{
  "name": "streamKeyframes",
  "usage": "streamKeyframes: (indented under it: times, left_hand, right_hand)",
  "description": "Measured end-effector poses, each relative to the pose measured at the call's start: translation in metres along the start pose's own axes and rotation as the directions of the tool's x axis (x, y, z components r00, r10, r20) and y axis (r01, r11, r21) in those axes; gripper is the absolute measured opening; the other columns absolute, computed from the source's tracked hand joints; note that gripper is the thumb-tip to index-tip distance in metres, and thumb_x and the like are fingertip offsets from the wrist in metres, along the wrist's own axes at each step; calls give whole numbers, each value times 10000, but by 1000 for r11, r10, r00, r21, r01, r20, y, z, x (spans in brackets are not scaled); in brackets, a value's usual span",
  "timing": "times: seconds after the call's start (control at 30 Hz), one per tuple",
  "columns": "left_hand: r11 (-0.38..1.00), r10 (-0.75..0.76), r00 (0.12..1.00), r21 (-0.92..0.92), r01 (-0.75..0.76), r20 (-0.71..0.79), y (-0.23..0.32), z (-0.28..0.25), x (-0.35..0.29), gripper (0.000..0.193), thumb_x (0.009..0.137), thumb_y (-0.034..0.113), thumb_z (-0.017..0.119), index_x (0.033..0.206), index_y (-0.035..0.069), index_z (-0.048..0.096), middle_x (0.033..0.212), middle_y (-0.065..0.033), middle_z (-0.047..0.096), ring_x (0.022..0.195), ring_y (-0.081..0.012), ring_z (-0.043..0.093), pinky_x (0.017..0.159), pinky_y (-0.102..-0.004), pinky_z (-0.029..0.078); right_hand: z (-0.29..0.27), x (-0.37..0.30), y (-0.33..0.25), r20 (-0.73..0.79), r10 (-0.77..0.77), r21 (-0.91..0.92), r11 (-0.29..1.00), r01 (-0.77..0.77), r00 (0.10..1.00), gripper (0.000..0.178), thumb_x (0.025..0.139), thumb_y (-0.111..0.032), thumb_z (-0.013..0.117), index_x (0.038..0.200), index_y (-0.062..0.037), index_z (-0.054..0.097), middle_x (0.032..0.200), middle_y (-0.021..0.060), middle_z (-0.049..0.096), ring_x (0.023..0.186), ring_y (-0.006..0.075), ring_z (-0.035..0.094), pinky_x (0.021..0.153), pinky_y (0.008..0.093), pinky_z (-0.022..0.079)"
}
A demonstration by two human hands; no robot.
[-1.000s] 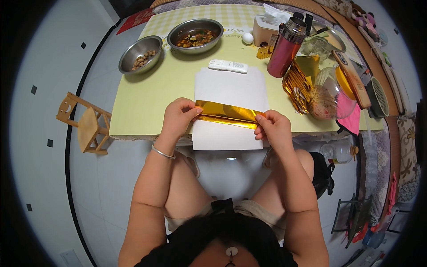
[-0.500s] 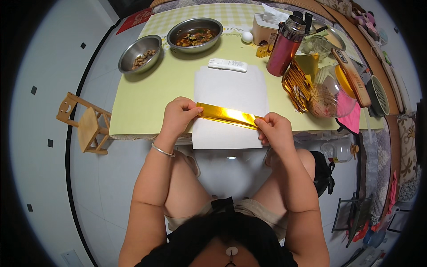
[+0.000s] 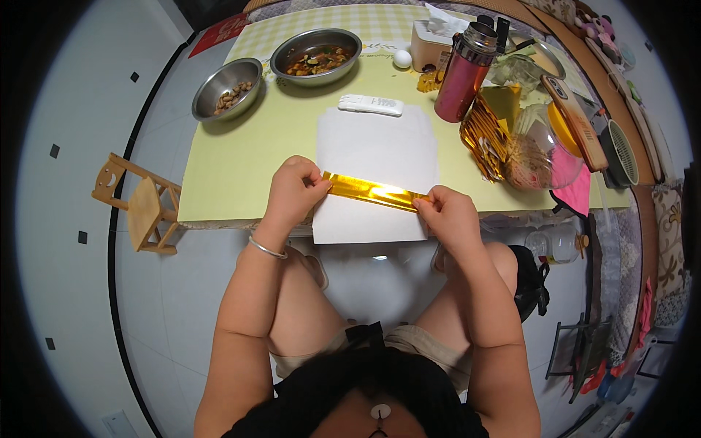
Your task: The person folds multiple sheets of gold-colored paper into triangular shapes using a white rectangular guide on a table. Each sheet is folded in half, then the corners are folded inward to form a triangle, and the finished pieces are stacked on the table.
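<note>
A shiny strip of gold foil paper [image 3: 374, 193] stretches between my two hands, tilted slightly down to the right. My left hand [image 3: 295, 191] pinches its left end between thumb and fingers. At the other end, my right hand [image 3: 447, 212] grips the strip the same way. Beneath it lies white paper [image 3: 376, 142], whose near end sticks out past the table's front edge. A white remote-like device [image 3: 370, 105] rests across the paper's far end. Folded gold foil pieces [image 3: 485, 139] are heaped to the right, beside a clear round jar [image 3: 537, 157].
Two metal bowls, one with nuts [image 3: 228, 89] and one with food in liquid [image 3: 316, 57], stand at the far left. A red thermos [image 3: 465, 73], a tissue box [image 3: 429, 45], a white egg-shaped object [image 3: 401, 59] and a phone [image 3: 574, 113] occupy the right side. A small wooden chair [image 3: 142, 204] stands left.
The gold strip looks narrower and flatter than before, with my fingers shifted slightly at both ends. Both hands keep hold of it in nearly the same place.
</note>
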State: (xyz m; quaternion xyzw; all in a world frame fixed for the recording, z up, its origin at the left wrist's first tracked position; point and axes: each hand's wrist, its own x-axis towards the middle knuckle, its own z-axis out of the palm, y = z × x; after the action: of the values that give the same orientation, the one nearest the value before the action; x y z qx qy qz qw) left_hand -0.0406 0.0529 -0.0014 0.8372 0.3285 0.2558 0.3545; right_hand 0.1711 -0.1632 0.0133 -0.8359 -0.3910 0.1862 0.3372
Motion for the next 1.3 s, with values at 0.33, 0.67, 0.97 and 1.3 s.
streamKeyframes:
  times: [0.33,0.67,0.97,1.3]
  left_hand:
    - [755,493,857,417,-507,150,33,1,0,492,792,32,748,1255,191,698,1460,-176,510,1224,-330,583,1034,-471,473]
    - [529,629,724,526,-666,284,42,9,-8,348,900,159,643,1241,184,706,1463,-69,584,1408,-315,495,1148,-602,356]
    - [648,461,771,426,-631,440,35,15,-42,846,875,519,676,1473,-36,452,1567,-275,380,1476,-419,345,1220,-524,281]
    - [636,532,767,428,-642,360,39,35,-49,1002,899,698,546,1535,-49,342,1610,-277,312,1510,-421,289,1227,-557,208]
  right_hand:
    - [6,-8,-19,-108,-578,-543,716,439,809,381,882,-193,660,1242,-71,643,1205,94,675,1190,312,603,960,495,481]
    - [31,-4,-5,73,-791,-545,479,689,608,381,898,-136,573,1254,-44,670,1376,87,635,1416,296,471,1214,603,247]
    - [31,-14,8,130,-717,-495,551,672,684,509,889,-77,553,1387,28,552,1481,180,538,1435,321,452,1214,540,274]
    - [28,-25,18,81,-675,-554,582,596,734,559,889,-93,570,1423,62,508,1487,239,514,1414,367,472,1203,501,320]
